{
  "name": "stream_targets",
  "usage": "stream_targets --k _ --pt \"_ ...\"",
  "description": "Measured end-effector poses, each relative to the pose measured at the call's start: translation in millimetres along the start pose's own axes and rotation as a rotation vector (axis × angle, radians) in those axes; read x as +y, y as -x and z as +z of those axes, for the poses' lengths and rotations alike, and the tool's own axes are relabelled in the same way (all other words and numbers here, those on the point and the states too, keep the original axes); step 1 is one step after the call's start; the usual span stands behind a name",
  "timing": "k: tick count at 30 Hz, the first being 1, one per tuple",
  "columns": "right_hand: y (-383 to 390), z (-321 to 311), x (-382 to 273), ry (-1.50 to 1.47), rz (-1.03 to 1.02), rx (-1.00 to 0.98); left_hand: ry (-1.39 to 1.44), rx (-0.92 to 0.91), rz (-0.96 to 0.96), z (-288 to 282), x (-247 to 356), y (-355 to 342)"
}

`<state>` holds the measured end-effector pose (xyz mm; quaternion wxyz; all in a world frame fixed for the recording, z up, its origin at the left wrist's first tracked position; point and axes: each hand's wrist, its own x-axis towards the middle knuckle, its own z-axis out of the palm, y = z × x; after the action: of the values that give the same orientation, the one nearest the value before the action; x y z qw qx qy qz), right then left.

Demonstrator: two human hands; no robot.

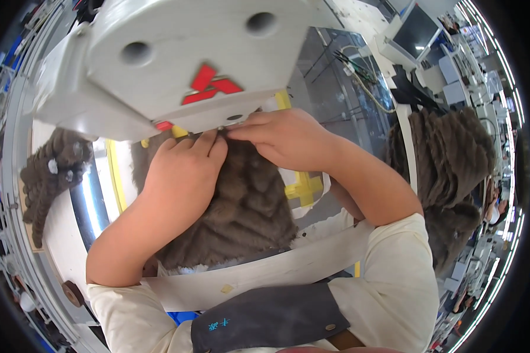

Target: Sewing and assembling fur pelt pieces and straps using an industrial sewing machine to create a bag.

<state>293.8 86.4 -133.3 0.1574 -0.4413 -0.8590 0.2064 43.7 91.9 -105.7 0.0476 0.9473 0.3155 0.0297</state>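
A piece of brown fur point(235, 206) lies on the white work surface below a big white sewing machine head point(176, 65). My left hand point(185, 173) rests on the fur's far left part, fingers bent and pressed together on it beside the machine. From the right, my right hand point(288, 138) reaches in, its fingers closed on the fur's far edge. The fingertips of both hands nearly meet just below the machine head. Its needle area is mostly hidden by the hands and the head. The fur's near edge hangs toward my lap.
More brown fur point(56, 170) lies at the left, and a big fur pile point(450, 159) stands at the right. Yellow tape point(303, 188) marks the surface. Beyond it are a clear panel with cables point(359, 70) and a monitor point(415, 32). White strip material point(265, 270) crosses before me.
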Motion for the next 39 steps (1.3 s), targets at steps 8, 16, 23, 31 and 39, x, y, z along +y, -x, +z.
stream_targets --k 8,16,23,31,39 --pt "5.4 6.2 3.8 0.017 -0.028 0.017 -0.083 -0.002 0.055 -6.6 1.9 -4.9" --pt "8.5 5.2 -0.9 -0.019 -0.064 0.011 -0.025 -0.115 0.053 -20.6 9.1 -2.1" --pt "8.8 1.0 -3.0 -0.063 -0.070 -0.028 -0.033 -0.184 0.075 -29.4 13.3 -3.1" --pt "12.9 1.0 -5.7 -0.085 -0.105 -0.042 0.010 -0.267 0.081 -36.2 19.3 -0.6" --pt "14.8 -5.9 -5.6 -0.008 -0.053 -0.118 0.104 -0.256 0.080 -29.5 18.9 2.1"
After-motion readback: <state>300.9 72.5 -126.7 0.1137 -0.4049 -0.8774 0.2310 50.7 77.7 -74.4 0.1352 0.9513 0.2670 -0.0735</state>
